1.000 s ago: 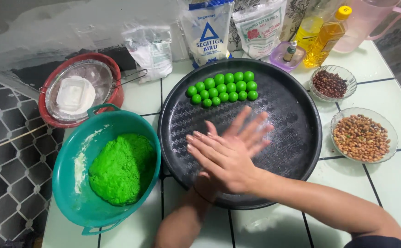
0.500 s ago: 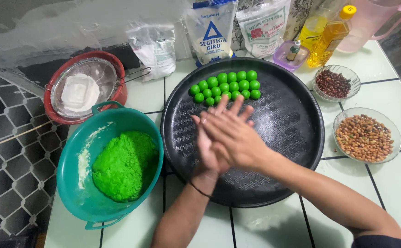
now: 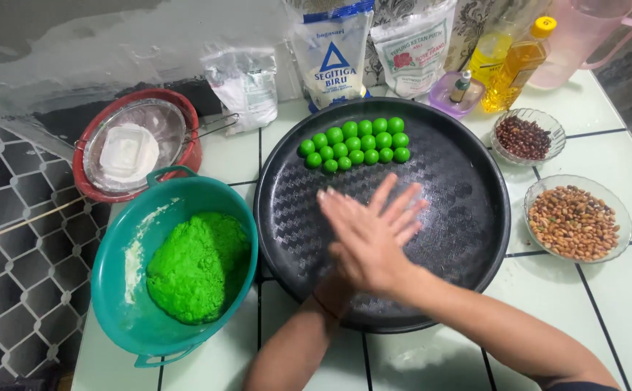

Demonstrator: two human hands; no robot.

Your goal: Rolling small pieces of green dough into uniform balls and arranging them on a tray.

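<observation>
My right hand [image 3: 370,232] lies flat, fingers spread, on top of my left hand [image 3: 332,286], palm against palm, above the middle of a round black tray [image 3: 461,181]. Only the heel and wrist of the left hand show. Whatever sits between the palms is hidden. Several small green dough balls [image 3: 356,145] stand in neat rows at the tray's far edge. To the left, a teal bowl [image 3: 113,239] holds a lump of green dough [image 3: 196,264].
A red bowl with a metal sieve [image 3: 135,152] is at the back left. Two glass bowls stand on the right, one of dark beans [image 3: 527,136], one of peanuts [image 3: 575,221]. Flour bags [image 3: 330,54], an oil bottle [image 3: 519,61] and a pink jug [image 3: 584,36] line the back.
My right hand has slid back and forth over the left palm: first angled right, then further forward towards the balls, now back over the tray's middle.
</observation>
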